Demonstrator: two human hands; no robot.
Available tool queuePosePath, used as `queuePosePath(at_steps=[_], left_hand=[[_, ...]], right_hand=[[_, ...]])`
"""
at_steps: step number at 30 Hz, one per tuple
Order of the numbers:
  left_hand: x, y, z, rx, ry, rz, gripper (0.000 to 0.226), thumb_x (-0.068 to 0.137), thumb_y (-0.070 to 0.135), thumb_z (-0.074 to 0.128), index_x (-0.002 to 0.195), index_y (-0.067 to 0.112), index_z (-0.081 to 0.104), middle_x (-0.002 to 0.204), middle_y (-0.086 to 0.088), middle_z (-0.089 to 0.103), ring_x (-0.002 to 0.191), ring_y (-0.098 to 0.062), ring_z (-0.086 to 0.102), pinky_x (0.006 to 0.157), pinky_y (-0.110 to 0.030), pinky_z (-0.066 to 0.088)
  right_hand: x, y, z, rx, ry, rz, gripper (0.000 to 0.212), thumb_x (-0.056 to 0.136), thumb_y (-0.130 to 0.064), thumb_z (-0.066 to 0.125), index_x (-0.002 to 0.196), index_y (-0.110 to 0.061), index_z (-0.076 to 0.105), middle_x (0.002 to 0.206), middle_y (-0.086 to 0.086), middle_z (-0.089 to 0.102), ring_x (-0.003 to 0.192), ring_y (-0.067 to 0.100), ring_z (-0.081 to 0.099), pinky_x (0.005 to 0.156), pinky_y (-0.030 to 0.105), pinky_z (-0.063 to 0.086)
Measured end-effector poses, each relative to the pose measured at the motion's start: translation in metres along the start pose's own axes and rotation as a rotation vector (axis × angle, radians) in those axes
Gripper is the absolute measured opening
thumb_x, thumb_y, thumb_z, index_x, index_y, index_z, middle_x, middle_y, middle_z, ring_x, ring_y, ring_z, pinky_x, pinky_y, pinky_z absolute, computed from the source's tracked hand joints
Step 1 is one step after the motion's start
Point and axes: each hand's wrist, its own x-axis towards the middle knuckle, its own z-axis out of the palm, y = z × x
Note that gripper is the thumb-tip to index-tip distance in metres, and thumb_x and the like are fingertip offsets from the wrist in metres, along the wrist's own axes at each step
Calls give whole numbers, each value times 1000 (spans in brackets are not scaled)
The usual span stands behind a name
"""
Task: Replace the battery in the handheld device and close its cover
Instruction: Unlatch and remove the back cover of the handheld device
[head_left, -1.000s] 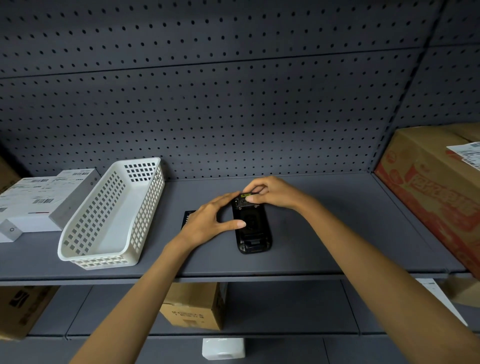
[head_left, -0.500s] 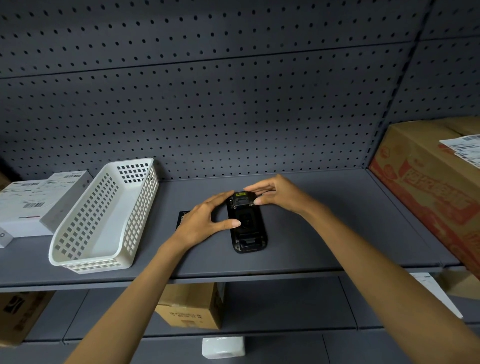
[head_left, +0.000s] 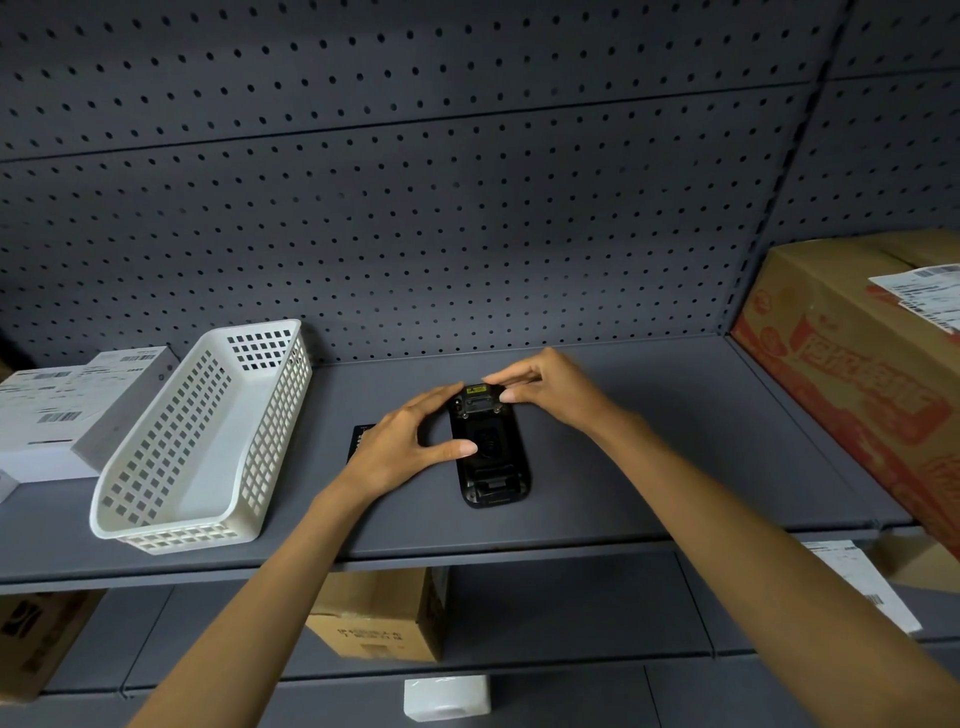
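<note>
While the device (head_left: 489, 449) lies back-up on the shelf (head_left: 649, 467), both hands work at it from either side. The left hand (head_left: 402, 449) comes in first, on the near left: its thumb lies across the device's left edge around mid-length and its fingers curve up past the far left corner, so the hand is half spread and bracing rather than gripping, probably to keep the body from sliding. Just left of that hand, partly under it, a flat dark piece (head_left: 358, 439) rests on the shelf; it may be the old battery or the cover, I cannot tell which. Farther out, the right hand (head_left: 545, 392) has its fingertips drawn together on the device's far right corner by the yellow label (head_left: 476, 388), seemingly pressing or working a latch there. Whether the cover is already seated is not clear, though the back looks closed over most of its length. Well off to the left of the left hand stands a white basket (head_left: 208, 441); well off to the right of the right hand, a cardboard box (head_left: 852, 374).
</note>
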Motion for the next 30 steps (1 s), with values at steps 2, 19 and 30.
queuePosePath(at_steps=[2, 19, 30], left_hand=[[0, -1, 0, -7, -7, -1, 94, 67, 77, 59, 149, 40, 33, 155, 13, 39, 142, -8, 36, 114, -34, 34], [1, 1, 0, 6, 12, 20, 88, 73, 65, 64, 150, 36, 34, 155, 13, 39, 142, -7, 36, 107, -24, 30], [0, 2, 0, -2, 28, 26, 85, 75, 60, 66, 150, 36, 34, 154, 14, 39, 139, -3, 36, 105, -22, 30]], right_hand=[[1, -2, -2, -8, -14, 1, 33, 82, 0, 74, 115, -8, 74, 113, 8, 75, 106, 13, 70, 99, 26, 52], [-2, -8, -6, 1, -70, 22, 39, 83, 1, 74, 120, -6, 70, 119, 10, 72, 109, 13, 69, 98, 22, 52], [-8, -9, -6, 26, -91, 87, 43, 86, -1, 71, 127, -12, 67, 126, 4, 69, 117, 12, 63, 102, 22, 47]])
